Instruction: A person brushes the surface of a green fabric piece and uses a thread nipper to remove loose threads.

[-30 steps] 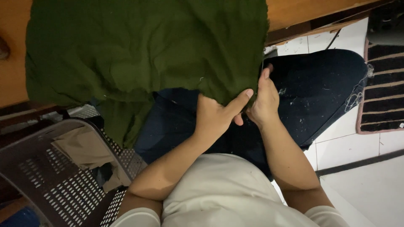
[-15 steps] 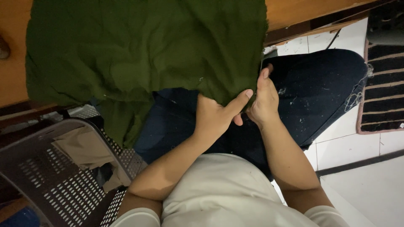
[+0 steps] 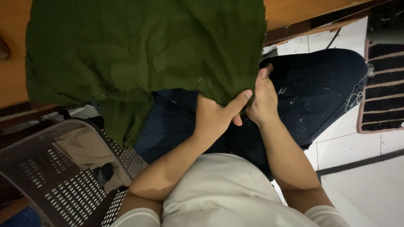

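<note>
We see both hands meeting at the near right corner of a dark green cloth (image 3: 147, 54), which is spread crumpled over the near edge of a wooden table (image 3: 294, 12) and spills off it onto the lap of the person, who wears dark blue trousers (image 3: 320, 92) flecked with pale lint. Our left hand (image 3: 216, 115) is closed on the cloth's lower hem, the thumb stretched out along the top of the fabric and the other fingers tucked under it, out of sight. Our right hand (image 3: 263, 98) sits just beside it, touching it, with its fingers pointing up along the cloth's right edge; it is closed on that edge, though the fingertips are partly hidden by the fabric. Most of the cloth lies on the table, covering it from near the left edge to past the middle, and one fold hangs down off the near edge toward the left. Below that hanging fold stands a grey perforated plastic basket (image 3: 46, 180) on the floor at the left, with a beige cloth (image 3: 82, 151) inside it. To the far right, on the white tiled floor (image 3: 357, 147), lies a dark striped mat (image 3: 385, 96) with a reddish border, well apart from the hands.
</note>
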